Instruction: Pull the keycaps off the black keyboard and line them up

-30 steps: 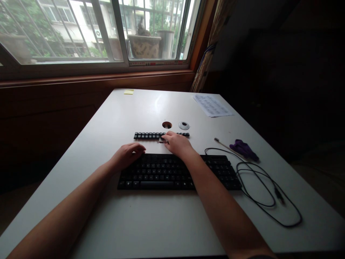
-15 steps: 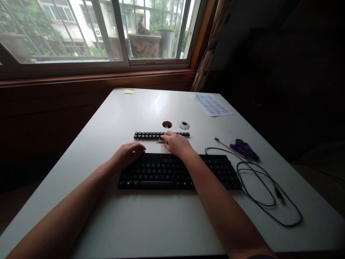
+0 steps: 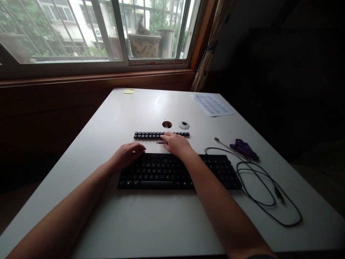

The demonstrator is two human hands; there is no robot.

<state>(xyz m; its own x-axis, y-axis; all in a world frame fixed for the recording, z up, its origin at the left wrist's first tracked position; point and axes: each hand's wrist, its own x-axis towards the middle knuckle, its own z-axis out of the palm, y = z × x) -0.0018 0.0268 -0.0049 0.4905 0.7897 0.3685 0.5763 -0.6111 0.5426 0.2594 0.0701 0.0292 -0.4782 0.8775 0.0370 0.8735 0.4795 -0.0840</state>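
Observation:
A black keyboard lies on the white table. Beyond it a row of loose black keycaps is lined up. My right hand reaches over the keyboard's far edge to that row, fingers curled and touching the keycaps, with a thin dark tool poking out at its fingertips. My left hand rests on the keyboard's far left corner, fingers bent down against it.
The keyboard's black cable loops on the right. A purple cloth and a thin stick lie beyond it. A cable hole, its round cap, a printed sheet and a yellow note sit farther back.
My right hand has crept slightly farther along the keycap row; otherwise hardly anything has moved.

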